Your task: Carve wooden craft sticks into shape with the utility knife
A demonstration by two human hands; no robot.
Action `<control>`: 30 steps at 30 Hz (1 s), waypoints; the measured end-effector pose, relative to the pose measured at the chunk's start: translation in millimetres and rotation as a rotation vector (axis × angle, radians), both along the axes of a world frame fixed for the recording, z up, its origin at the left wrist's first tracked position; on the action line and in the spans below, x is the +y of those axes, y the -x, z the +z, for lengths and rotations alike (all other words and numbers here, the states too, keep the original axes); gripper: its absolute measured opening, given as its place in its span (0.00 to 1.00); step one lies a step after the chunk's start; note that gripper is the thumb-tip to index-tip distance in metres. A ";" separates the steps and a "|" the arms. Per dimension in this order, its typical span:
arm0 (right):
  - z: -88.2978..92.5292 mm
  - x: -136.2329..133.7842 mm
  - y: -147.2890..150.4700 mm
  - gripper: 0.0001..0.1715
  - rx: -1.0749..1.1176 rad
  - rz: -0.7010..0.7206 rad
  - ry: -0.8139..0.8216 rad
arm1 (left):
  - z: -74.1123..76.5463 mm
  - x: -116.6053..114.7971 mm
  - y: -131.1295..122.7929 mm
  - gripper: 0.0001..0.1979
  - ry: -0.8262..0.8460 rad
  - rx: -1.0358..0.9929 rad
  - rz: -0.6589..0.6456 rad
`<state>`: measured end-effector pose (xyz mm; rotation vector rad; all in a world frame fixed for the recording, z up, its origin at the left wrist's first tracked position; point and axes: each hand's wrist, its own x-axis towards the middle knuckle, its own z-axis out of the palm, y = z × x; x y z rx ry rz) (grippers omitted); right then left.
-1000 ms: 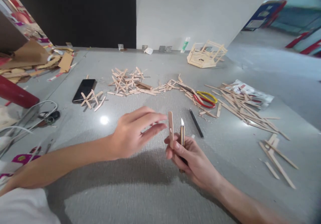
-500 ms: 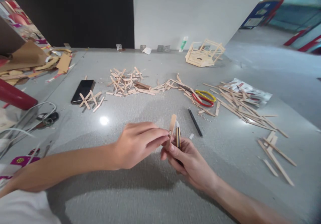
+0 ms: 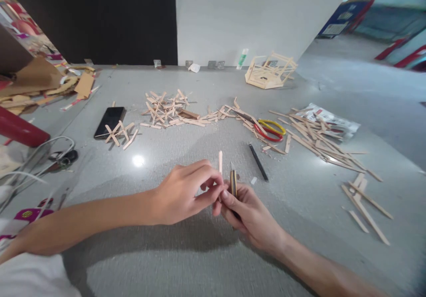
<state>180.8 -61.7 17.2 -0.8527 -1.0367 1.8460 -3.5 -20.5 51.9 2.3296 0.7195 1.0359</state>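
Note:
Between the fingertips of my left hand (image 3: 186,192) is a wooden craft stick (image 3: 220,161), pinched near its lower end and pointing up. My right hand (image 3: 249,210) is closed round a utility knife (image 3: 233,184) with a yellow and black handle, its blade pointing up and away. The fingertips of both hands meet at the stick's lower end, where they hide it. To the right of the knife lies a thin black pen-shaped tool (image 3: 258,162) on the grey table (image 3: 149,266).
Beyond my hands lie a pile of cut sticks (image 3: 166,108), red-and-yellow-handled scissors (image 3: 269,130) and loose long sticks (image 3: 316,137). A phone (image 3: 109,121) and cables (image 3: 36,148) lie left. A stick-built frame (image 3: 271,73) and a glue tube (image 3: 242,58) stand by the wall.
The craft stick has turned from showing its broad face to nearly edge-on, and has shifted slightly left. My left fingers have curled more; the right hand keeps its hold on the knife.

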 end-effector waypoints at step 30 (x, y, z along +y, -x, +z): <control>0.0 -1.6 1.6 0.23 -0.077 -0.066 -0.019 | -12.5 6.5 0.2 0.01 -0.303 -0.022 0.091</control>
